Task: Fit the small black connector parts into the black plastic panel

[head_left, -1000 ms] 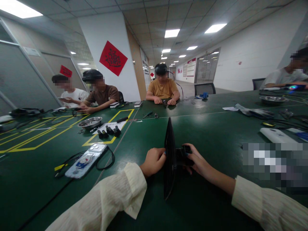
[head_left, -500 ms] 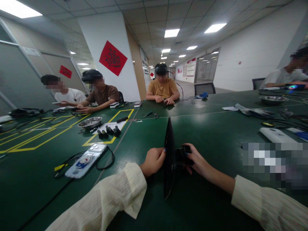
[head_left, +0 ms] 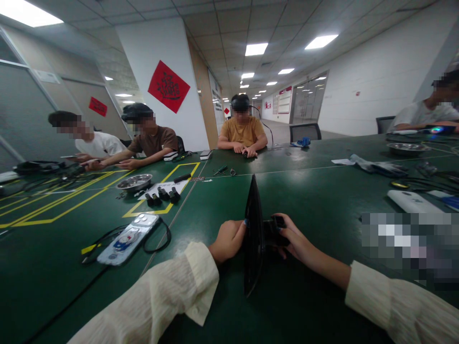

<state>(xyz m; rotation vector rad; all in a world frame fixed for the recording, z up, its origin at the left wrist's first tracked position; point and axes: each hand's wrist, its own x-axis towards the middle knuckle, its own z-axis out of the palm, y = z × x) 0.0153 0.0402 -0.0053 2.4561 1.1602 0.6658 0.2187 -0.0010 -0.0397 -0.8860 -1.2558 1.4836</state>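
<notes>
A thin black panel (head_left: 254, 239), seen almost edge-on, stands upright in front of me. My left hand (head_left: 230, 240) is closed at its left face, with the thumb pressed against it and the other fingers curled. From the right face juts a black block-like mount (head_left: 271, 230). Around that mount my right hand (head_left: 289, 234) is closed, thumb on the near side; some of its fingers are hidden behind it. Whether the panel's lower edge rests on the green table (head_left: 201, 306) I cannot tell.
To the left lie a phone (head_left: 127, 241) with a looped black cable, several black cylindrical parts (head_left: 163, 196) and a metal bowl (head_left: 135, 182). A screwdriver (head_left: 222, 169) lies farther off. Gloves (head_left: 376, 166) and a white device (head_left: 412, 201) are at right. Co-workers sit around the table.
My hands and the black panel stay almost still. At the left, the co-worker in brown has stretched an arm out leftward, and the person in white has shifted left.
</notes>
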